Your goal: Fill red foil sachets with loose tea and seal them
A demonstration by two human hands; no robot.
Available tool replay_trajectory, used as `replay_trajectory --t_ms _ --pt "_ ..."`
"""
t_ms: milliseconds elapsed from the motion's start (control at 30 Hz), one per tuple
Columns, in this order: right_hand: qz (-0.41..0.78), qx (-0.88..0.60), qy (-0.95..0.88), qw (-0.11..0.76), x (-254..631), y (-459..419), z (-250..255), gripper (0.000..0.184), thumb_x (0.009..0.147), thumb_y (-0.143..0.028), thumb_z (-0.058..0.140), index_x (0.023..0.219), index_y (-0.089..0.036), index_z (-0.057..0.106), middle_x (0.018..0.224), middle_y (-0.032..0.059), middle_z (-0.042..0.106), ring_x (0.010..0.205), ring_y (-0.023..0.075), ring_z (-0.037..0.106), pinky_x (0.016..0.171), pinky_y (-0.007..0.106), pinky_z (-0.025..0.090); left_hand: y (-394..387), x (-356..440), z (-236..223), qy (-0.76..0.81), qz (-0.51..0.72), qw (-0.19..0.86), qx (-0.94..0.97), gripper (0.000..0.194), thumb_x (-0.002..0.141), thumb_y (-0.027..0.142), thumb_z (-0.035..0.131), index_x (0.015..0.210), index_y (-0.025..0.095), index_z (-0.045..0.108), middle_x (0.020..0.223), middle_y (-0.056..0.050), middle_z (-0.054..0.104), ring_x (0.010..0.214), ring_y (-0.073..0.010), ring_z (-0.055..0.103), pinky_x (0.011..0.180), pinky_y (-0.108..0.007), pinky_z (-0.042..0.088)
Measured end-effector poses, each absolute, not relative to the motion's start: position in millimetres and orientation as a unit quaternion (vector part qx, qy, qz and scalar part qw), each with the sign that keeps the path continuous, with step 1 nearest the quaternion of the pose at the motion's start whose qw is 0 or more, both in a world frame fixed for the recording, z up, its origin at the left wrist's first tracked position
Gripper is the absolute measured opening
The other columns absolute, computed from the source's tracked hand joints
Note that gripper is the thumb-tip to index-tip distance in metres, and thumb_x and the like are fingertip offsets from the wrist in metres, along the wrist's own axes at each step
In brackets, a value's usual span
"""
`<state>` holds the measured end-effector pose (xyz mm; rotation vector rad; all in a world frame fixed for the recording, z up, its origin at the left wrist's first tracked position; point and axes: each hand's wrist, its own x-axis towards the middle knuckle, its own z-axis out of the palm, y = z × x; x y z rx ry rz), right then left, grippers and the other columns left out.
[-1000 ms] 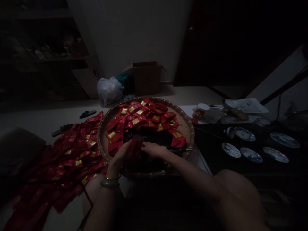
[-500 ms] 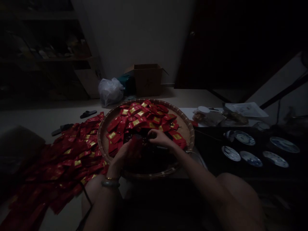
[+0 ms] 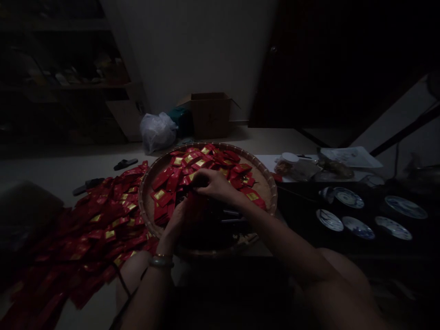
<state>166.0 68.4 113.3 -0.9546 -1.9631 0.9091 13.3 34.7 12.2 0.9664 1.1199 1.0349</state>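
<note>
In dim light my left hand [image 3: 176,219] is closed around a dark red packet [image 3: 195,204], held upright over the round woven bamboo tray [image 3: 272,191]. My right hand [image 3: 218,185] sits just above the packet's top with thumb and finger pinched together; what they pinch, if anything, is too dark to make out. Several red packets with gold labels [image 3: 200,162] fill the tray's far half. Its near part, under my hands, looks black. Two thin shiny rods [image 3: 232,220] lie there, right of the packet.
A large heap of red packets [image 3: 110,233] covers the floor at left, beside slippers [image 3: 125,163]. A plastic bag [image 3: 158,132] and cardboard box [image 3: 210,114] stand behind. At right, blue-and-white dishes [image 3: 348,197] rest on a dark surface, with a lidded jar [image 3: 287,162] beyond.
My right hand has risen from the dark near part of the tray and moved left, over the top of the packet. My left hand keeps its hold, shifted slightly.
</note>
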Motion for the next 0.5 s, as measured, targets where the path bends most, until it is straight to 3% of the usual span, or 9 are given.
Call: replay_trajectory --t_ms 267,400,500 --pt "0.382 -0.328 -0.808 0.306 175 73 126 0.030 0.066 -0.010 0.069 0.095 -0.016 0.065 0.096 0.0020 0.068 0.092 0.0161 0.062 0.084 0.028 0.046 33 11 10 0.445 0.507 0.630 0.385 0.070 0.065 0.068 0.061 0.107 0.013 0.064 0.104 -0.011 0.071 0.098 -0.0312 0.064 0.078 -0.038 0.055" --pt "0.398 -0.336 -0.807 0.276 179 81 128 0.022 0.069 -0.015 0.068 0.091 -0.014 0.064 0.088 0.0019 0.068 0.083 0.0147 0.062 0.074 0.026 0.047 31 8 10 0.452 0.496 0.625 0.398 0.073 0.059 0.071 0.063 0.107 0.015 0.063 0.100 -0.010 0.071 0.091 -0.0311 0.065 0.069 -0.038 0.055" --pt "0.370 -0.351 -0.826 0.241 178 86 128 0.016 0.071 -0.015 0.068 0.087 -0.013 0.066 0.081 0.0008 0.067 0.076 0.0133 0.061 0.067 0.023 0.045 32 8 13 0.460 0.499 0.608 0.412 0.077 0.053 0.073 0.066 0.104 0.015 0.064 0.101 -0.010 0.071 0.091 -0.0301 0.064 0.073 -0.036 0.054"
